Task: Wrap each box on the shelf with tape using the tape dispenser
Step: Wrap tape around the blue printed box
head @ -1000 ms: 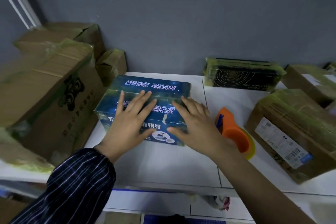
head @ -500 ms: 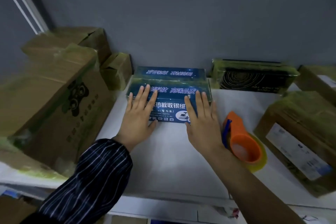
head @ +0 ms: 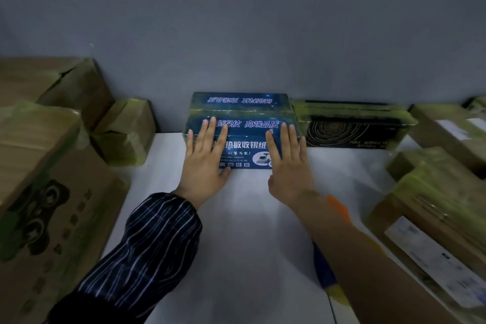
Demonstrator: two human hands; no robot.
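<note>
We lay our left hand (head: 203,166) and right hand (head: 289,168) flat against the front face of the blue box (head: 243,109), fingers (head: 210,134) straight and slightly spread, gripping nothing. The box sits on the white shelf (head: 244,231), backed up to the grey wall (head: 236,34) beyond our fingers. A black box (head: 349,129) stands just right of them. The orange tape dispenser (head: 339,209) lies nearer us than the fingers, mostly hidden under our right forearm.
</note>
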